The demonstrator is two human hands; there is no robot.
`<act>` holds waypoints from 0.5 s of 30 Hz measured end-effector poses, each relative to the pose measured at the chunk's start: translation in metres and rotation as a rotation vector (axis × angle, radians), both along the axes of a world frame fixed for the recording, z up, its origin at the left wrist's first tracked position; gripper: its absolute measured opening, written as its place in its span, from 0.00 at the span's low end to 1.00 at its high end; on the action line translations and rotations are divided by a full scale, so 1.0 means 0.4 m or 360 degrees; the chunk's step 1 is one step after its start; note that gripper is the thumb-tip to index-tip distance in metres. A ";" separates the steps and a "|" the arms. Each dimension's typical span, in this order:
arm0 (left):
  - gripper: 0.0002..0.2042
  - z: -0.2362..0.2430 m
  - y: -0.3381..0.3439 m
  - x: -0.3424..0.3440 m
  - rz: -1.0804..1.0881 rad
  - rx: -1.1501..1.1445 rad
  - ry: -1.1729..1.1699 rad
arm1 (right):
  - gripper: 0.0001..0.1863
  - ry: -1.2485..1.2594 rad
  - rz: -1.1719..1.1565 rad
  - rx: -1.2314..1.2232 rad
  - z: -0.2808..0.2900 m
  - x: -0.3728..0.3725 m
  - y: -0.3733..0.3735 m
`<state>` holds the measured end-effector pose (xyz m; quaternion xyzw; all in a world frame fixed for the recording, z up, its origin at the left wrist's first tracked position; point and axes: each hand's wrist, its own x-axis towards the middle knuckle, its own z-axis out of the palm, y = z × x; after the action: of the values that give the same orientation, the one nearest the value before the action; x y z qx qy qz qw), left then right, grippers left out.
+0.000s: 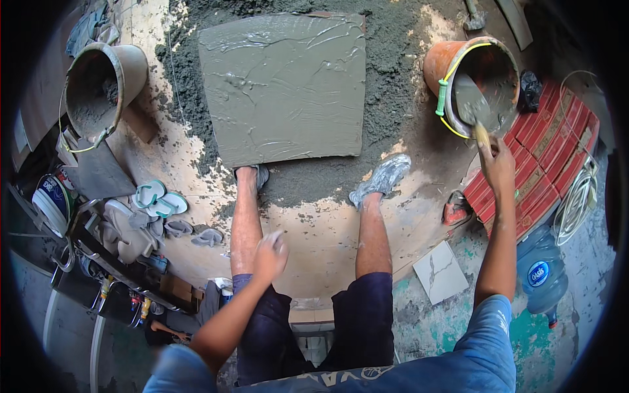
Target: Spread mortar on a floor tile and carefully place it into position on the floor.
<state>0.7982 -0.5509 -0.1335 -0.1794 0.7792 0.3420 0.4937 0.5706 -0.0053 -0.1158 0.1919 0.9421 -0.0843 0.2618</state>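
My right hand [499, 164] grips the pale handle of a trowel [473, 103]. The trowel's grey blade reaches into an orange bucket [440, 60], which leans with its mouth toward me and is coated inside with wet cement. My left hand [271, 255] hovers over my left knee, fingers curled in and smeared grey, with nothing visible in them. In front of my feet, a large tile [288, 92] lies covered by a smooth layer of wet grey cement. Rough dark mortar [388, 85] surrounds it on the floor.
A second mortar-caked bucket [134, 69] stands at left, near green-and-white flip-flops [159, 199]. Red tile boxes [524, 164], a coiled cable [576, 203], a blue water jug [542, 272] and a cracked white tile [440, 272] lie on the right. A crowded rack is at lower left.
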 end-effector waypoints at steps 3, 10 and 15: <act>0.32 -0.262 0.035 -0.021 0.0928 -0.0062 -0.0596 | 0.22 0.0590 0.0498 0.0360 0.056 0.061 -0.214; 0.50 -0.493 0.387 -0.159 0.2057 0.0070 -0.0313 | 0.20 0.0038 -0.0436 -0.0310 0.160 0.422 -0.394; 0.45 -0.489 0.501 -0.152 0.1737 -0.0088 -0.0322 | 0.19 -0.0067 -0.0777 -0.0485 0.173 0.508 -0.428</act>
<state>0.7372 -0.3505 -0.3290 -0.6019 0.5306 0.5086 0.3124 0.7739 -0.1763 -0.0465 0.3731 0.8389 -0.2813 0.2791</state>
